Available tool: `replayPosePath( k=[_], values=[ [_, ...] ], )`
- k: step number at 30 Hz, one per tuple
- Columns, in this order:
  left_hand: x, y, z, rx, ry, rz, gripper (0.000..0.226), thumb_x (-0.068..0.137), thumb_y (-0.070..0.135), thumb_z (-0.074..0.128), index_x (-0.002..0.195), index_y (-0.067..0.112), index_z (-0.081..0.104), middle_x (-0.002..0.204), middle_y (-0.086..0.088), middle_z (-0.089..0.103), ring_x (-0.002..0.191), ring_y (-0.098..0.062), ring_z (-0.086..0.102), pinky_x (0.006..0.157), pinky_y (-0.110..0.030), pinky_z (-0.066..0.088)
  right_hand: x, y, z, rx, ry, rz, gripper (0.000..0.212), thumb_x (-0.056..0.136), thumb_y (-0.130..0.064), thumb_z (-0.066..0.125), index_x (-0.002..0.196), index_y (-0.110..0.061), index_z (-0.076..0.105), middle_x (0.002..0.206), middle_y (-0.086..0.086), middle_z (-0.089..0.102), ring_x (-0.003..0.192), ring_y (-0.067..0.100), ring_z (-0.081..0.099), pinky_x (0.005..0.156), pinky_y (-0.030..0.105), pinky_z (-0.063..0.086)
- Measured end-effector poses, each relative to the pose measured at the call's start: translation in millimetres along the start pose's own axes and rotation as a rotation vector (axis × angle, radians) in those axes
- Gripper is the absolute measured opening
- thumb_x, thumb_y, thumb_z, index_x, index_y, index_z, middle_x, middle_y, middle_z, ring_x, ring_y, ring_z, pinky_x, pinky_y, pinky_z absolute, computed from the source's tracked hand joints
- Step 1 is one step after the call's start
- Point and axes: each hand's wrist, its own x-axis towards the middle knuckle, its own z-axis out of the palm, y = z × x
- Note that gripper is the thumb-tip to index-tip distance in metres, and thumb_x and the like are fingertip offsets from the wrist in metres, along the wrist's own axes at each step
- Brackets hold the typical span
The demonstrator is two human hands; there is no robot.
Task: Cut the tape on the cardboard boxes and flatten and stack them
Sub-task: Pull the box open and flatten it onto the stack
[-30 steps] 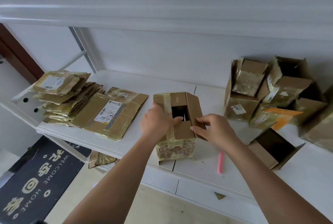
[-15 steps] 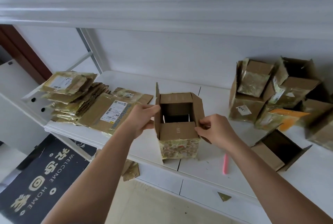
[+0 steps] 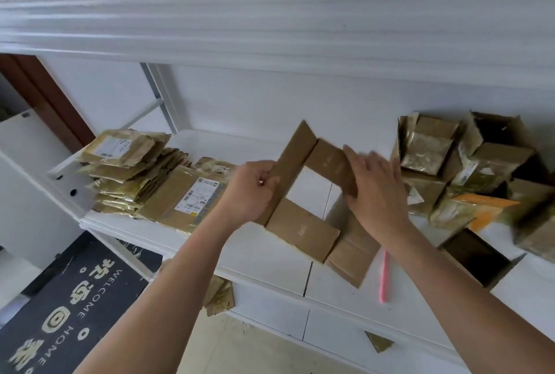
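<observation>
While blurred at the fingers, right hand (image 3: 375, 193) flat against opened box (image 3: 303, 202), held above white shelf (image 3: 270, 256); left hand (image 3: 250, 190) curled round its left flap. Flattened stack (image 3: 141, 175) at left; pink cutter (image 3: 383, 277) half hidden by forearm.

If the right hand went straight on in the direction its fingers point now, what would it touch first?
The right hand already rests on the opened box, fingers pointing up and left. Straight on, it would slide along that far flap; beyond it, probably the white back wall, though depth is unclear.
</observation>
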Motion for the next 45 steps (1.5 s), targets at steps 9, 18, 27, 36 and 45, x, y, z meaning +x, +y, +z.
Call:
replayPosePath(
  k=[9,18,27,36,45],
  values=[
    [-9,-41,27,0.182,0.211,-0.409,0.105,0.08,0.053,0.072,0.154,0.018,0.007,0.155,-0.01,0.027,0.138,-0.031,0.036,0.105,-0.045,0.038,-23,-3,26,0.665,-0.03,0.32,0.04,0.102,-0.02,0.049,0.063,-0.017,0.039,0.054,-0.002,0.04,0.048,0.015,0.041,0.049,0.027,0.028],
    [-17,-63,56,-0.282,0.193,-0.454,0.073,0.086,0.014,0.064,0.147,0.031,0.027,0.118,0.003,0.056,0.097,-0.015,0.06,0.074,-0.029,0.047,-30,4,38,0.747,-0.104,0.317,0.024,0.102,-0.021,0.048,0.106,0.001,0.056,0.088,0.02,0.064,0.078,0.037,0.065,0.073,0.041,0.052],
    [-39,-136,21,-0.247,0.097,-0.767,0.038,0.094,-0.001,0.039,0.114,0.01,0.069,0.122,-0.012,0.065,0.089,-0.022,0.062,0.079,-0.033,0.051,-46,46,63,0.292,-0.715,-0.078,0.077,0.083,0.018,0.047,0.137,-0.036,0.054,0.15,-0.02,0.038,0.137,0.012,0.041,0.105,0.012,0.03],
    [-37,-163,112,0.537,-0.528,-0.388,0.053,0.1,0.032,0.044,0.151,0.02,0.033,0.16,-0.005,0.023,0.146,-0.028,0.022,0.115,-0.051,0.028,-55,10,109,0.138,-0.745,0.021,0.032,0.093,-0.014,0.046,0.124,-0.019,0.054,0.141,0.0,0.046,0.114,0.019,0.053,0.091,0.036,0.048],
    [-35,-150,125,0.561,-0.334,-0.499,0.038,0.093,0.026,0.054,0.131,0.026,0.052,0.139,-0.002,0.036,0.13,-0.026,0.032,0.094,-0.042,0.046,-71,-9,146,-0.035,-0.863,-0.068,0.055,0.104,-0.013,0.044,0.155,-0.019,0.024,0.165,0.005,0.003,0.147,0.038,0.02,0.11,0.038,0.04]
  ],
)
